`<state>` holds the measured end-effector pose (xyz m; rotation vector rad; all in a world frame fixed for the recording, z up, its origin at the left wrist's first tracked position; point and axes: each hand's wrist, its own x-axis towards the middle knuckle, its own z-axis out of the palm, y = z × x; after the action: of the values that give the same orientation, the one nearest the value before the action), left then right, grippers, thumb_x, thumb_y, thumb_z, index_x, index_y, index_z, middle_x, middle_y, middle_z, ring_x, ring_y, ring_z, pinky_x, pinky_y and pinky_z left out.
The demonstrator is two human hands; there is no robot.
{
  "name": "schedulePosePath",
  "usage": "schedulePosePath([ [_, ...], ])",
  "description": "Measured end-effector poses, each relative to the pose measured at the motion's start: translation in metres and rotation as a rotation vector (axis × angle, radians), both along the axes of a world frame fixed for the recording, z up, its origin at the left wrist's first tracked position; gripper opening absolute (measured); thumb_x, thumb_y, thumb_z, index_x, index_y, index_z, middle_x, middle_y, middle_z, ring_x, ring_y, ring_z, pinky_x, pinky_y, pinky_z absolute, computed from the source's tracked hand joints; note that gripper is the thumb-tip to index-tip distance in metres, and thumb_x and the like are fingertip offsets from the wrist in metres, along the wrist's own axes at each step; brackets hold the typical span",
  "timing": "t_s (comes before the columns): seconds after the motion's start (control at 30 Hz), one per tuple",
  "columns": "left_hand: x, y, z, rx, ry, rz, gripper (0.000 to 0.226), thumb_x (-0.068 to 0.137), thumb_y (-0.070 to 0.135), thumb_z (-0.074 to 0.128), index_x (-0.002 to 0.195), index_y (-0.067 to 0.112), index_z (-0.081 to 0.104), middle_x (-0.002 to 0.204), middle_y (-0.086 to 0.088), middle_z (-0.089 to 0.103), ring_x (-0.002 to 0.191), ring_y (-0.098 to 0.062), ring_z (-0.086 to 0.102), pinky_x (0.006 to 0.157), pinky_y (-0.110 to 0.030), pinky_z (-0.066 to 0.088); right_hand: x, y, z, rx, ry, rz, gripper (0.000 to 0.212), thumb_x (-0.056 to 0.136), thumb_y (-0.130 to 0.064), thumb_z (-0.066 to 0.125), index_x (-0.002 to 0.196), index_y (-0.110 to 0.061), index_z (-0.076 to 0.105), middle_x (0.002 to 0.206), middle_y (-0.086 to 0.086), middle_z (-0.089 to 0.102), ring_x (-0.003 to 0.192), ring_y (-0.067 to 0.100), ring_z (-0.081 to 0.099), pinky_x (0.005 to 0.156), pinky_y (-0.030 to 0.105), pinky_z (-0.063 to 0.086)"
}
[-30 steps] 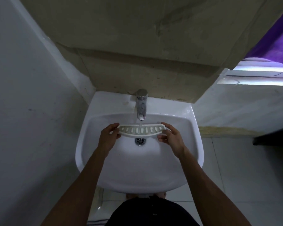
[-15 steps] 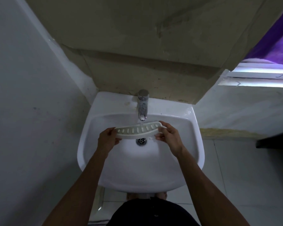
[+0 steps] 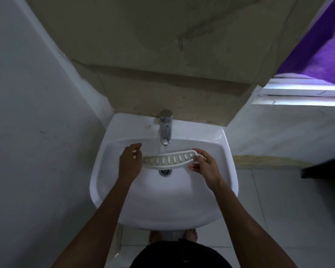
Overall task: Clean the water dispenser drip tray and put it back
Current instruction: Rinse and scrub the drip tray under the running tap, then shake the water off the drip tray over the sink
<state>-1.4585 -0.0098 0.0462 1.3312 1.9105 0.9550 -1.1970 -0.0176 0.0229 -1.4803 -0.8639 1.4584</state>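
right hand pinching drip tray, left hand open — beside it

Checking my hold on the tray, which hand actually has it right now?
The right hand pinches the tray's end; the left hand is open beside it.

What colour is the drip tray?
Off-white, with a row of slots; the head view shows the drip tray best.

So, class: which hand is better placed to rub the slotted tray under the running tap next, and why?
Left. The right hand already grips the tray by its end, while the left hand is open beside the other end, fingers free.
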Motion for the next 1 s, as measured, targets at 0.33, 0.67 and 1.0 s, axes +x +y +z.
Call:
schedulePosePath([
  [0.33,0.04,0.06,0.047,0.326,0.302,-0.343,0.045,0.099,0.015,0.043,0.144,0.014,0.042,0.146,-0.008,0.046,0.131,-0.025,0.045,0.109,-0.03,0.033,0.008,-0.007,0.001,-0.019,0.01,-0.056,0.027,0.099,-0.007,0.05,0.111,-0.017,0.072,0.098,0.014,0.073,0.079,0.029,0.063,0.083,0.048,0.058],
  [0.67,0.036,0.05,0.052,0.434,0.346,-0.363,0.053,0.093,0.002,0.037,0.142,0.02,0.046,0.143,-0.001,0.049,0.124,-0.021,0.049,0.103,-0.031,0.043,0.012,-0.011,0.003,-0.012,0.019,-0.075,0.027,0.1,-0.008,0.049,0.119,-0.011,0.068,0.105,0.018,0.072,0.082,0.029,0.064,0.085,0.048,0.058],
  [1.0,0.03,0.019,0.034,0.391,0.183,-0.31,0.054,0.093,0.004,0.041,0.144,0.022,0.041,0.141,0.001,0.045,0.116,-0.016,0.053,0.094,-0.027,0.047,0.013,-0.012,0.005,-0.005,0.026,-0.073,0.026,0.101,-0.009,0.05,0.119,-0.013,0.068,0.108,0.017,0.072,0.084,0.029,0.066,0.085,0.046,0.059],
])
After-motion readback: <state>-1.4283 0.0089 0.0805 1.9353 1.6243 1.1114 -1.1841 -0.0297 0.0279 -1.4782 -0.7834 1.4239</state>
